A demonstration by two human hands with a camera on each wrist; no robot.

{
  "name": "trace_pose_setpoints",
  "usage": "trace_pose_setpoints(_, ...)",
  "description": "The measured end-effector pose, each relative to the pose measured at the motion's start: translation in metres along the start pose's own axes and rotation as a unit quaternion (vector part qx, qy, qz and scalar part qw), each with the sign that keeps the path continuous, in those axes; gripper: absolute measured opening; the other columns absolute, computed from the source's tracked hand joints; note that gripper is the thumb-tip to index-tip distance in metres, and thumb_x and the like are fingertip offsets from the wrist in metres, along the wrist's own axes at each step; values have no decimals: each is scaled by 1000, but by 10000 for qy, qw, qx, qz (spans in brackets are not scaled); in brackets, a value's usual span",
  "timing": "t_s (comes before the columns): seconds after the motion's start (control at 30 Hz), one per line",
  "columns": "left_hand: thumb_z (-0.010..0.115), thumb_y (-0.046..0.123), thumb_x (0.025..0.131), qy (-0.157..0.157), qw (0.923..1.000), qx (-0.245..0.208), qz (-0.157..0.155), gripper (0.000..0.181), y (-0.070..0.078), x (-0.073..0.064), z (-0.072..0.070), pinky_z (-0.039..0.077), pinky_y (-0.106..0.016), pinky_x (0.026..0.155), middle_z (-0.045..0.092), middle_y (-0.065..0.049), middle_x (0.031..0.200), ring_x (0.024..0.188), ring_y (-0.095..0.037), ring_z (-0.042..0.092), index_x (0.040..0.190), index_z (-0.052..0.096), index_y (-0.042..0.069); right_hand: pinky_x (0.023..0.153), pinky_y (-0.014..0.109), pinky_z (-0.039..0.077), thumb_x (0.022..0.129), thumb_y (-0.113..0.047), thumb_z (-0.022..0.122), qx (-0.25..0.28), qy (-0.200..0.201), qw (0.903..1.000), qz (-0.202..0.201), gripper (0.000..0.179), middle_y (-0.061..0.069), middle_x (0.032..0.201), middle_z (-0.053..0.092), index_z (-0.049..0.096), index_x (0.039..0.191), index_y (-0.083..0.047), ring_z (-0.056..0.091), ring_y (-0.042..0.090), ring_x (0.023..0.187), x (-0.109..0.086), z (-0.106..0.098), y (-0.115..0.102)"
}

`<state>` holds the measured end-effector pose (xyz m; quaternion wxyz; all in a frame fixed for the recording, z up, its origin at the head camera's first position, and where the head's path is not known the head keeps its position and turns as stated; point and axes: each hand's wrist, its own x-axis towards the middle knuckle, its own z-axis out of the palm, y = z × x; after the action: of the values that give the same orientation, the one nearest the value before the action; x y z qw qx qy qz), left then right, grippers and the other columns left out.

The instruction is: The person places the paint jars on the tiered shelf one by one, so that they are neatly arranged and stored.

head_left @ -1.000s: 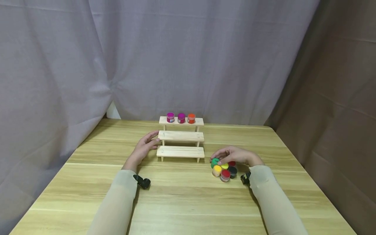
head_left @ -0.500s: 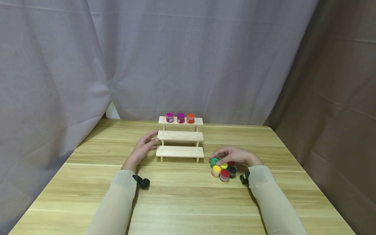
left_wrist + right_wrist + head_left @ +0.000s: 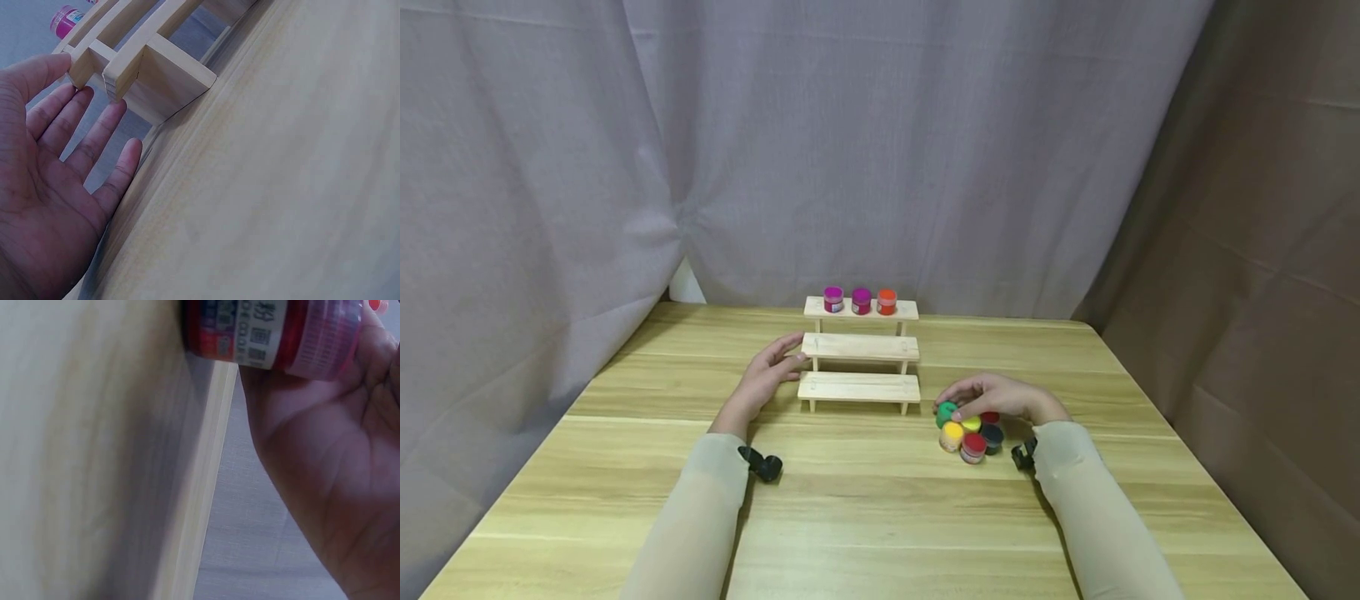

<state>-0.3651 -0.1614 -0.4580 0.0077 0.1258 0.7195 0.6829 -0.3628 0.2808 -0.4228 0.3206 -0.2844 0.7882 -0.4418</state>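
My left hand (image 3: 765, 379) rests at the left end of a three-tier wooden stand (image 3: 859, 387), fingers extended. In the left wrist view its fingertips are right at the ends of the stand's boards (image 3: 128, 69). My right hand (image 3: 1003, 395) reaches over a cluster of small paint jars and pinches a green paint jar (image 3: 946, 414) between thumb and fingers. Around it stand a yellow-orange jar (image 3: 952, 436), a lemon-yellow jar (image 3: 972, 424), a red jar (image 3: 973, 447), a black jar (image 3: 992, 438) and a partly hidden dark red jar (image 3: 992, 417). In the right wrist view a red jar (image 3: 262, 334) hides the fingers.
Two magenta jars, the left one (image 3: 833, 300) and the middle one (image 3: 861, 302), stand with an orange jar (image 3: 887, 302) on the top tier. A grey curtain (image 3: 880, 150) hangs behind the wooden table (image 3: 865, 517), and a brownish curtain (image 3: 1240, 275) on the right.
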Motion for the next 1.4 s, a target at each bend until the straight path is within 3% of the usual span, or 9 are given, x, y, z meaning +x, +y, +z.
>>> trace_pose_setpoints(0.23, 65, 29, 100, -1, 10000, 24, 43, 58, -2, 0, 0, 53, -41, 100, 41, -11, 157, 129, -31, 55, 152, 45, 13, 99, 36, 53, 95, -14, 70, 132, -102, 9998, -112, 44, 15, 131, 64, 60, 136, 1, 61, 29, 119, 0, 0, 2)
trace_pose_setpoints(0.63, 62, 25, 102, -75, 9999, -142, -58, 58, 2, 1, 1, 45, -53, 108, 37, -12, 159, 133, -37, 50, 154, 41, 11, 96, 35, 55, 94, -13, 71, -34, 6, 9999, -152, 42, 15, 125, 67, 61, 134, -1, 62, 29, 116, 0, 0, -1)
trace_pose_setpoints(1.0, 65, 30, 100, -13, 10000, -40, 12, 58, 1, 0, 0, 51, -45, 102, 42, -9, 156, 129, -33, 55, 152, 45, 13, 96, 32, 54, 96, -17, 71, -300, 214, 9993, -102, 38, 13, 122, 69, 65, 131, -4, 63, 28, 115, 0, 2, -2)
trace_pose_setpoints(1.4, 66, 31, 99, 26, 10000, -24, 18, 56, -1, 0, 0, 51, -46, 103, 42, -8, 156, 130, -32, 54, 150, 47, 15, 96, 32, 54, 96, -17, 70, -296, 189, 9993, -156, 37, 14, 121, 69, 65, 131, -3, 64, 28, 113, 0, 2, -2)
